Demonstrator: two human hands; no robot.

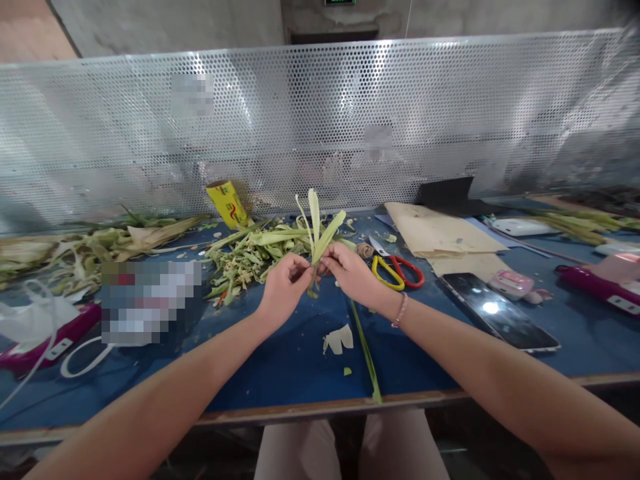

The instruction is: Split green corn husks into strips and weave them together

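A small bunch of pale green corn-husk leaves (pixel 316 227) stands upright between my hands, its blades fanning out at the top. My left hand (pixel 287 285) is closed in a pinch at its base. From the other side, my right hand (pixel 354 272) pinches the same base, fingertips close to the left ones. Behind the hands lies a heap of cut green husk pieces (pixel 260 250). Scissors (pixel 397 270) with one yellow and one red handle rest beside my right hand. Below are a long green strip (pixel 366 353) and pale husk scraps (pixel 340 340).
A yellow cardboard tube (pixel 227 203) leans near the perforated metal screen (pixel 320 120). Dry husks (pixel 95 250) and a purple power strip (pixel 65 340) lie left. Brown paper (pixel 435 230), a phone (pixel 500 310), a pink case (pixel 511 283) and another purple strip (pixel 595 283) are right.
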